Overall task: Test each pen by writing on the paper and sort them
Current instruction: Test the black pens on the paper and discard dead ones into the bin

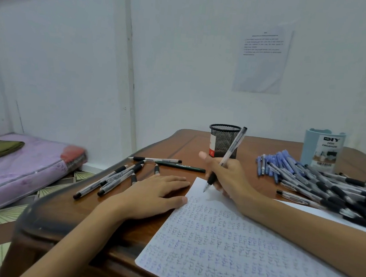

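A white sheet of paper (245,251), covered with small handwritten test words, lies on the wooden table. My right hand (227,176) grips a clear pen with a black grip (227,158), its tip touching the paper's top corner. My left hand (156,194) lies flat on the table, fingertips at the paper's left edge. Several black-grip pens (115,176) lie loose left of that hand. A large heap of black and blue pens (329,188) is piled at the right.
A black mesh pen cup (223,140) stands at the back of the table (94,214). A light blue desk organizer (321,149) stands behind the heap. A purple mattress (13,171) lies on the floor at left. A printed sheet (262,59) hangs on the wall.
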A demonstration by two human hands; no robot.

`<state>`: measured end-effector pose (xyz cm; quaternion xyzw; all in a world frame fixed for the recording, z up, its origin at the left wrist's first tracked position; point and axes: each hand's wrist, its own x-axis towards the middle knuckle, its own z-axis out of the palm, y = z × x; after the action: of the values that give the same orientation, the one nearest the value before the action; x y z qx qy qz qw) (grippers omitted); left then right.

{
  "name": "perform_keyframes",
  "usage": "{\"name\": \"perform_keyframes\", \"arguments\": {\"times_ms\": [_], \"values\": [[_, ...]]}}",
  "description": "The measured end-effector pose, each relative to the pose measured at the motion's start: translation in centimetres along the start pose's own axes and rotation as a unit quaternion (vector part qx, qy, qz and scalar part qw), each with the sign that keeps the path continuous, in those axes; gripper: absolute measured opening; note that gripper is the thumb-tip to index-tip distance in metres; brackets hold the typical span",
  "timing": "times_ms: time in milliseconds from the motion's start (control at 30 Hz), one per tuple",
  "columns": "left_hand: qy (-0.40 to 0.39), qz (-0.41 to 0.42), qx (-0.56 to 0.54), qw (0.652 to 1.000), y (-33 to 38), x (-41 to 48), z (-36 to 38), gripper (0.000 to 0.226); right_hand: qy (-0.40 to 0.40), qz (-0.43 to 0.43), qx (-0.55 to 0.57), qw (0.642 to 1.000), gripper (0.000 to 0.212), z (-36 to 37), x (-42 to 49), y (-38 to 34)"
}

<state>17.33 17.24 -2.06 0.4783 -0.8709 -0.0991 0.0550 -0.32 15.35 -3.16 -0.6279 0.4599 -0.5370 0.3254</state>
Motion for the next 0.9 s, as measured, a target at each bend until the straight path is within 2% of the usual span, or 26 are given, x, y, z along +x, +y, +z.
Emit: {"name": "perform_keyframes", "arguments": {"times_ms": [100,133,233,267,467,633,900], "values": [[0.002,0.005,-0.001,1.000,0.0,-0.1,-0.1,0.050,-0.015,0.048,0.011,0.999,0.062,-0.8,-0.1,-0.6],[0.003,0.007,-0.001,1.000,0.0,-0.1,-0.1,0.050,-0.019,0.061,0.022,0.998,0.056,-1.0,-0.1,-0.6],[0.003,0.008,0.000,1.000,0.0,-0.2,-0.1,0.050,-0.040,0.090,0.062,0.993,0.016,-1.5,-0.3,-0.9],[0.001,0.007,0.001,1.000,0.0,-0.2,-0.1,0.050,-0.049,0.086,0.065,0.993,0.014,-1.5,-0.4,-0.9],[0.002,0.008,0.005,1.000,0.2,-0.2,-0.2,0.050,-0.071,0.040,0.021,0.996,0.033,-1.3,-0.8,-0.3],[0.003,0.013,0.005,1.000,-0.1,0.1,0.0,0.050,-0.065,0.026,-0.020,0.997,0.034,-1.3,-0.8,-0.2],[0.004,0.012,0.003,1.000,-0.4,0.3,0.2,0.050,-0.125,0.094,-0.146,0.977,0.030,-2.4,-0.3,-1.0]]}}
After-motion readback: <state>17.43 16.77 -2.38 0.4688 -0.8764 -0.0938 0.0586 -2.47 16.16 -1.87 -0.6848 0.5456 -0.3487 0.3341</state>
